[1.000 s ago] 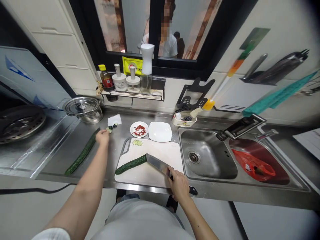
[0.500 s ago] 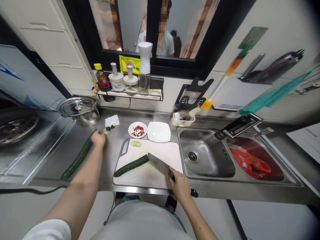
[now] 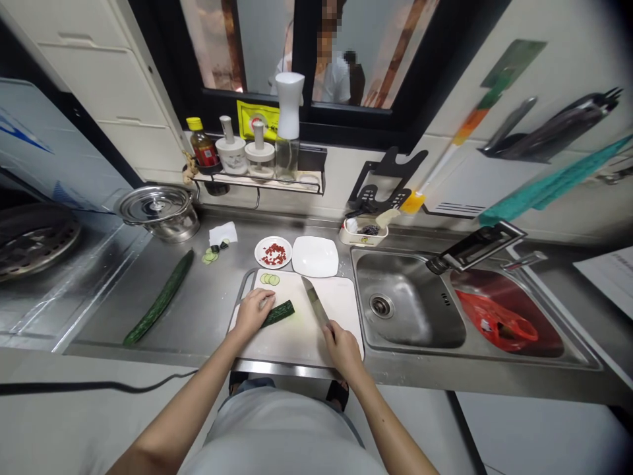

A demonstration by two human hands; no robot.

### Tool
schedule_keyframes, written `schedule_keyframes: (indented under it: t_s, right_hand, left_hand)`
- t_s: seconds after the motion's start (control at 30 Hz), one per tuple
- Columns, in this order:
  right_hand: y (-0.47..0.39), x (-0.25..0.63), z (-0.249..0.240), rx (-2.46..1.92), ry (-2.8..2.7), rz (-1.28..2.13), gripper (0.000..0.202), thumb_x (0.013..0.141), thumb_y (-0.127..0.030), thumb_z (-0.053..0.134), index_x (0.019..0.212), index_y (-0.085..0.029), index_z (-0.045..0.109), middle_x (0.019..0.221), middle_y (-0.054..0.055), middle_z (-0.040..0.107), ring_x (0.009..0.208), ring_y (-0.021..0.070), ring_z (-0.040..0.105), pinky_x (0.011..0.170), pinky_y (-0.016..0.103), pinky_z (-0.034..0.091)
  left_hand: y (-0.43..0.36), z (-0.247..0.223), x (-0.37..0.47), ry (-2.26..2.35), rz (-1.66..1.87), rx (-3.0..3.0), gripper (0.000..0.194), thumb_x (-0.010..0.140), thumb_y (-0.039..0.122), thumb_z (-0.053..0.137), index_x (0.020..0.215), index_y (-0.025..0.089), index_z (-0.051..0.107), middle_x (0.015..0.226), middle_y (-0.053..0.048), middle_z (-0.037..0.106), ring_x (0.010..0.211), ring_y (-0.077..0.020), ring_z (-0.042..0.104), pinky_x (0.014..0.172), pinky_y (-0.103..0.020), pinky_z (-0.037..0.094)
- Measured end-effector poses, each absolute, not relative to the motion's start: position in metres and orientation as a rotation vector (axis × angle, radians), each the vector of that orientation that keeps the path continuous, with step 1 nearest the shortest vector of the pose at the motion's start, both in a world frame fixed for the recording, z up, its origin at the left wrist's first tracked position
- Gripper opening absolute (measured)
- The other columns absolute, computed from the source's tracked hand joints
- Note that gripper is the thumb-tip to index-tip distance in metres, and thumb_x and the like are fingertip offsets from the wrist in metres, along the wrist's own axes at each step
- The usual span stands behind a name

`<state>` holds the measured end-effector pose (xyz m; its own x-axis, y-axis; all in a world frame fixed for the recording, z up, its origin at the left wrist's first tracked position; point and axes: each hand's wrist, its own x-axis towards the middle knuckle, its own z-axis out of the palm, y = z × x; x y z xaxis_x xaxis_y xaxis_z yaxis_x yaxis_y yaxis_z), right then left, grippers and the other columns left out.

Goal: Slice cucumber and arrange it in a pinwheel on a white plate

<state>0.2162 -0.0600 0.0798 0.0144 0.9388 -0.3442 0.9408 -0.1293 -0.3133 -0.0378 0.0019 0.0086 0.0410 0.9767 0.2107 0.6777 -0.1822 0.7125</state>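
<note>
On the white cutting board (image 3: pixel 301 346), my left hand (image 3: pixel 254 311) is closed over a cut cucumber (image 3: pixel 279 313), hiding its left part. My right hand (image 3: pixel 341 344) grips the handle of a knife (image 3: pixel 315 300), whose blade points up and left, a little apart from the cucumber's cut end. Cucumber slices (image 3: pixel 270 280) lie near the board's upper left corner. A whole cucumber (image 3: pixel 161 298) rests on the steel counter to the left. Behind the board stand a plate of red pieces (image 3: pixel 273 254) and a white square plate (image 3: pixel 315 256).
A lidded steel pot (image 3: pixel 171 218) stands at the back left, near cucumber scraps (image 3: pixel 210 255) and a white paper (image 3: pixel 223 233). To the right is a double sink (image 3: pixel 410 336) with a red bag (image 3: pixel 497 323). Bottles (image 3: pixel 203 146) line a wall shelf.
My left hand has moved from the scraps near the whole cucumber onto the cut cucumber on the board. The knife blade has turned more upright, away from the cucumber's end.
</note>
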Motion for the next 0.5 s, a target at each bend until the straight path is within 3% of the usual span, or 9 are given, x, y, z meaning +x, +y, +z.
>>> schedule_keyframes:
  t_s: [0.5]
  right_hand:
    - [-0.048,0.180,0.090,1.979,2.084,-0.764,0.031,0.097,-0.025,0.031,0.105,-0.015,0.059,0.097,0.014,0.069,0.091,0.0208,0.065,0.069,0.026,0.038]
  left_hand:
    - [-0.011,0.005,-0.011,1.473,0.810,2.244,0.023,0.091,0.031,0.053,0.106,0.027,0.070,0.100,-0.004,0.067,0.092,-0.0164,0.060,0.083,-0.029,0.048]
